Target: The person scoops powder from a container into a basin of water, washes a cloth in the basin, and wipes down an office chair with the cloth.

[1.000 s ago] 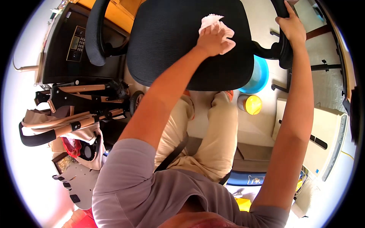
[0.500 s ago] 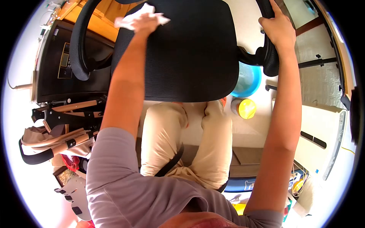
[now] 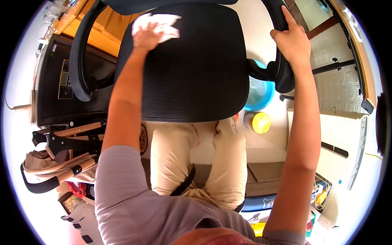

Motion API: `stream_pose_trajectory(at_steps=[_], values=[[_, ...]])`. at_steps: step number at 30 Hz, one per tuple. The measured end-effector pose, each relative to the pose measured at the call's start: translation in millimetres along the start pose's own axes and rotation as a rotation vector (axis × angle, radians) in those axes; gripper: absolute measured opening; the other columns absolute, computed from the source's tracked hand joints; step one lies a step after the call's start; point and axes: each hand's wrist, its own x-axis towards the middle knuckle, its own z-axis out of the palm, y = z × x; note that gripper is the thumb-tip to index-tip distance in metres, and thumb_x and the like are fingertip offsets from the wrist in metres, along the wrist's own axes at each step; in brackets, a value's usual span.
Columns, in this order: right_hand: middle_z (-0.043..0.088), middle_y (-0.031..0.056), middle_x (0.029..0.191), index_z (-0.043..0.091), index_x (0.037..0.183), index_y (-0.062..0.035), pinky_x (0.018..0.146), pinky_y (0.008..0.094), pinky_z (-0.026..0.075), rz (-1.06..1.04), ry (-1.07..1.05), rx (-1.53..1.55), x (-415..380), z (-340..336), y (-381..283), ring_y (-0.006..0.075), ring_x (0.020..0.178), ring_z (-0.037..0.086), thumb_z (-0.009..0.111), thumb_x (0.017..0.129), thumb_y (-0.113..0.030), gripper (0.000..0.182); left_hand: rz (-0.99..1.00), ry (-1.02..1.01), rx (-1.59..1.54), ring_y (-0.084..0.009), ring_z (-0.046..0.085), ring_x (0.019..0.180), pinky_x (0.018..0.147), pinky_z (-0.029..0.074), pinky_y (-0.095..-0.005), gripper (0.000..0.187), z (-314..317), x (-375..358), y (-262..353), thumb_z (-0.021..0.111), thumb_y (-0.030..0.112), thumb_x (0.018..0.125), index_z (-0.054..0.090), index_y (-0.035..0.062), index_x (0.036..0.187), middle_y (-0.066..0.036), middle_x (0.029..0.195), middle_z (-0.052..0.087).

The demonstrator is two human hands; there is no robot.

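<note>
A white cloth (image 3: 166, 25) lies spread on the black chair seat (image 3: 196, 69), near its far left corner. My left hand (image 3: 146, 38) presses on the cloth, with its fingers partly hidden in the folds. On the right, my right hand (image 3: 295, 43) grips the black armrest (image 3: 284, 75); its thumb and index finger stretch along the top. The other armrest (image 3: 77, 61) stands left of my left arm, untouched. The seat's front edge is just beyond my knees.
A blue basin (image 3: 265, 96) and a yellow-lidded container (image 3: 260, 122) stand on the floor beside the chair. A dark cabinet with a keypad (image 3: 65, 81) and a folded stroller-like frame (image 3: 69, 151) are at left. A white panel (image 3: 330, 143) stands at right.
The cloth is spread wider and flatter under my left hand, which has shifted slightly left and nearer. The chair sits lower in view. My right hand stays on the armrest.
</note>
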Motion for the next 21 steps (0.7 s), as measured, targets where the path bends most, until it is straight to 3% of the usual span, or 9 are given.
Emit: stream_pose_trajectory(at_steps=[4,8,9,11,14,16,19,20,21], values=[[0.062,0.0109,0.093,0.041,0.137,-0.0326,0.088,0.0377,0.046,0.001,0.022,-0.014,-2,1,-3,0.0253,0.091,0.062,0.061,0.068,-0.028,0.072,-0.328,-0.132,-0.323,-0.0384,0.016,0.138,0.111,0.014,-0.0497,0.068,49,33,-104,0.025,0.059,0.088,0.022,0.0243,0.146,-0.005,0.152,0.019],[0.062,0.0109,0.094,0.043,0.137,-0.0313,0.087,0.0378,0.046,0.018,0.022,-0.018,-5,-2,-9,0.0254,0.090,0.062,0.062,0.069,-0.028,0.071,-0.539,-0.112,-0.269,-0.0414,0.015,0.138,0.109,0.014,-0.0562,0.068,-23,25,-18,0.027,0.056,0.087,0.021,0.0232,0.146,-0.007,0.153,0.018],[0.062,0.0109,0.094,0.043,0.137,-0.0309,0.087,0.0378,0.047,0.019,0.019,-0.021,-6,-2,-9,0.0253,0.090,0.062,0.062,0.069,-0.028,0.070,-0.440,-0.055,-0.273,-0.0444,0.019,0.135,0.106,0.017,-0.0607,0.065,-35,26,6,0.030,0.053,0.087,0.025,0.0248,0.145,-0.009,0.151,0.021],[0.061,0.0109,0.094,0.043,0.137,-0.0300,0.086,0.0377,0.047,0.018,0.009,-0.022,-8,-1,-9,0.0252,0.089,0.063,0.062,0.069,-0.028,0.070,-0.234,0.088,-0.299,-0.0365,0.044,0.124,0.100,0.033,-0.0539,0.060,5,72,51,0.037,0.058,0.088,0.039,0.0242,0.137,-0.016,0.133,0.047],[0.061,0.0113,0.095,0.044,0.137,-0.0291,0.086,0.0373,0.047,-0.002,0.049,0.006,-11,0,-8,0.0252,0.088,0.063,0.062,0.070,-0.028,0.069,0.306,0.383,-0.106,-0.0386,0.022,0.134,0.104,0.022,-0.0569,0.054,22,101,196,0.039,0.050,0.087,0.040,0.0251,0.135,-0.004,0.147,0.030],[0.061,0.0116,0.096,0.044,0.136,-0.0299,0.086,0.0370,0.047,-0.005,0.054,0.011,-13,0,-7,0.0250,0.088,0.063,0.062,0.071,-0.029,0.068,0.317,0.121,-0.444,-0.0372,0.024,0.133,0.105,0.021,-0.0585,0.050,-60,59,251,0.039,0.052,0.087,0.042,0.0298,0.132,0.002,0.148,0.029],[0.060,0.0219,0.098,0.048,0.132,-0.0171,0.086,0.0395,0.047,0.001,0.062,0.059,-22,-13,-20,0.0341,0.092,0.061,0.061,0.066,-0.019,0.067,0.464,0.068,-0.436,-0.0308,0.029,0.133,0.107,0.023,-0.0532,0.048,-71,60,244,0.037,0.054,0.088,0.044,0.0332,0.131,0.006,0.146,0.033],[0.060,0.0270,0.099,0.050,0.130,-0.0105,0.086,0.0408,0.047,0.005,0.070,0.090,-24,-18,-25,0.0387,0.093,0.060,0.061,0.064,-0.015,0.067,0.673,0.333,-0.381,-0.0261,0.035,0.131,0.108,0.027,-0.0444,0.049,-37,83,227,0.038,0.053,0.089,0.045,0.0307,0.131,0.002,0.143,0.038],[0.059,0.0269,0.096,0.050,0.130,-0.0094,0.085,0.0397,0.047,-0.018,0.066,0.100,-22,-15,-20,0.0387,0.091,0.060,0.061,0.064,-0.013,0.067,0.462,0.282,-0.421,-0.0223,0.040,0.128,0.106,0.031,-0.0377,0.050,-46,73,197,0.040,0.053,0.089,0.046,0.0269,0.131,-0.001,0.138,0.045]])
